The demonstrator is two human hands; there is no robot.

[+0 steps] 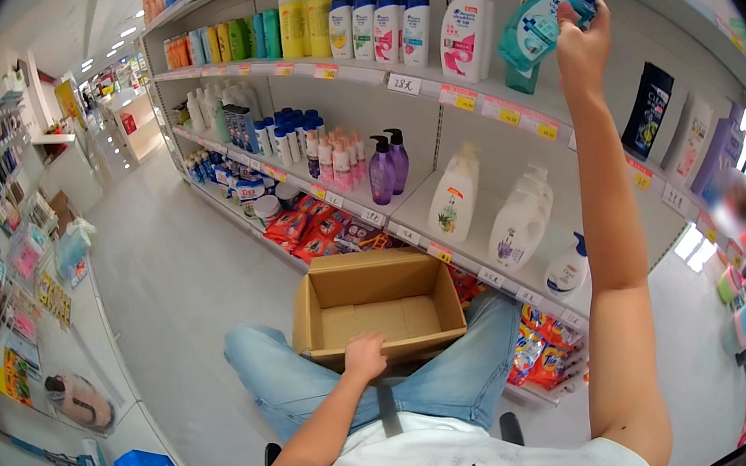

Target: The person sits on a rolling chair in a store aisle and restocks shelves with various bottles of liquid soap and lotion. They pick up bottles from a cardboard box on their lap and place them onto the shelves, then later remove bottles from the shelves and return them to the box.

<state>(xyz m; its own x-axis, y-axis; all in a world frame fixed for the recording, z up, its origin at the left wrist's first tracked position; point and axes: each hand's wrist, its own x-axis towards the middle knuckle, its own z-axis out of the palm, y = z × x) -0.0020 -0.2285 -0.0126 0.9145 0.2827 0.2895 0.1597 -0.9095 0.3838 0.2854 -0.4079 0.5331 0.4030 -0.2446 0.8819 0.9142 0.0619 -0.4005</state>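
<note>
My right hand [584, 43] is raised at the upper shelf, gripping a teal pump bottle [534, 24] with a blue pump head near its top. The bottle is tilted, and another teal bottle [522, 80] stands partly hidden behind it. To its left are white pump bottles of shampoo [465, 29] with blue caps. An open cardboard box [378, 271] with nothing visible inside rests between my knees. My left hand [365, 356] lies on the box's near rim, its fingers bent over the edge.
Below are a shelf with purple pump bottles [382, 172] and large white jugs [454, 198], and detergent bags [534, 353] at the bottom. A dark bottle [648, 108] stands right. Packaged goods line the left display; a blurred person [732, 203] is at far right.
</note>
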